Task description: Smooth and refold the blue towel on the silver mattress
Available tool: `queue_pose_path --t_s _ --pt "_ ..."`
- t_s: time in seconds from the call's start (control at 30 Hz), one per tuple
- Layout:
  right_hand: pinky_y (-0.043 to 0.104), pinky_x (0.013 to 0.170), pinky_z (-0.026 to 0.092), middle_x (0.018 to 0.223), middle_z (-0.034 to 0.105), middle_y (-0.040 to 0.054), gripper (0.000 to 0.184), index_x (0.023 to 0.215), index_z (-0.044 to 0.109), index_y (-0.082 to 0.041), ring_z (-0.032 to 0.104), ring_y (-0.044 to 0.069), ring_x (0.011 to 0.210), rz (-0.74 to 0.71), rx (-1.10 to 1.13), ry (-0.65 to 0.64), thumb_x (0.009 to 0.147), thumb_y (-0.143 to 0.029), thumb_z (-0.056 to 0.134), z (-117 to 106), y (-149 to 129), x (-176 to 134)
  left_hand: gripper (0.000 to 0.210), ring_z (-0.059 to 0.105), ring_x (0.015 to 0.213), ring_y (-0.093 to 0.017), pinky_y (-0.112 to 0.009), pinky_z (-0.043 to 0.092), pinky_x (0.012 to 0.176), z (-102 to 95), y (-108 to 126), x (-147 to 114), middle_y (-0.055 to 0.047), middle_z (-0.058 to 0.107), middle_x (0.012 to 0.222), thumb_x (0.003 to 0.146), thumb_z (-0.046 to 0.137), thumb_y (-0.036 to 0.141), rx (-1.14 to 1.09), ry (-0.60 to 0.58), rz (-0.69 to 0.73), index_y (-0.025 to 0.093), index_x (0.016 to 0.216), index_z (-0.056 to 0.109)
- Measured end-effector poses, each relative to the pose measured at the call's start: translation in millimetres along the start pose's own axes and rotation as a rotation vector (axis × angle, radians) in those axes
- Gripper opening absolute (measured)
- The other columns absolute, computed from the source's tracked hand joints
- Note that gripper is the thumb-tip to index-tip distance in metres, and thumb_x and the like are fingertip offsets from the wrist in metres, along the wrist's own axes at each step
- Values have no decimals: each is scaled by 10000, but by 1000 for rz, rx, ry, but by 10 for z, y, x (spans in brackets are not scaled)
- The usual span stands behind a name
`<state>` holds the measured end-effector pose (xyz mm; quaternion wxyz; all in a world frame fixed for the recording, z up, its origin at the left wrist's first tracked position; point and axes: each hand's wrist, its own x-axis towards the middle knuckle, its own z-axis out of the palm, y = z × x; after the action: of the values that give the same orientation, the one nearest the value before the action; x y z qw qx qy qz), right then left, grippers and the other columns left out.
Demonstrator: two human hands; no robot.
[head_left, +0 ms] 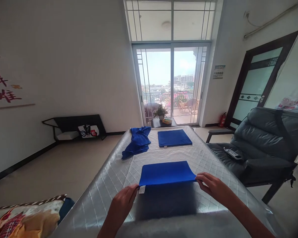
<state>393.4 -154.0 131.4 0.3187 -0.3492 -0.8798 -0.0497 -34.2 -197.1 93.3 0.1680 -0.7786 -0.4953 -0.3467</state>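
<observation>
A blue cloth (167,172), folded into a rectangle, is lifted at its near edge above the silver quilted cover. My left hand (123,203) pinches its near left corner, where a small white label (142,189) hangs down. At the near right corner, my right hand (212,185) holds the cloth between thumb and fingers. The cloth's far edge appears to rest on the cover, and a dark shadow lies beneath the raised edge. Farther off, a second folded blue cloth (175,137) lies flat, with a crumpled blue cloth (138,141) to its left.
The silver quilted cover (99,201) spreads over the table. A dark armchair (265,138) stands close on the right, with a power strip (232,153) on its seat. Patterned fabrics (27,218) lie at the lower left. A potted plant (161,112) stands beyond the far end.
</observation>
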Motion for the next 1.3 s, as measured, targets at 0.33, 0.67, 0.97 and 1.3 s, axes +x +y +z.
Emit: queue_pose_path --t_s 0.33,0.67,0.97,1.3 --pt "266 785 607 1046 727 43 199 1149 667 -274 721 170 903 -31 7 47 999 -269 537 -629 -135 86 224 728 753 -163 -281 602 700 -626 5 293 -3 764 904 1012 480 284 -92 -28 159 282 1165 643" --pt "307 812 585 998 739 10 236 1210 661 -355 706 179 889 -80 -126 118 992 -347 573 -1378 -215 212 244 702 912 -219 -375 587 713 -1350 19 685 -3 756 1030 952 476 233 80 61 364 365 1034 665" --pt "253 695 577 977 729 9 218 1178 680 -354 703 160 825 -84 -70 82 991 -383 572 -1679 -196 377 98 705 871 -203 -385 615 791 -1368 190 1173 19 749 853 897 631 362 -170 -62 302 359 950 714" --pt "263 642 528 817 748 -2 288 957 761 -249 678 149 660 122 -103 -152 984 -451 557 -774 1424 1311 267 694 769 -181 -292 543 745 64 -465 2450 -25 768 870 904 585 411 -430 -563 -21 210 911 761"
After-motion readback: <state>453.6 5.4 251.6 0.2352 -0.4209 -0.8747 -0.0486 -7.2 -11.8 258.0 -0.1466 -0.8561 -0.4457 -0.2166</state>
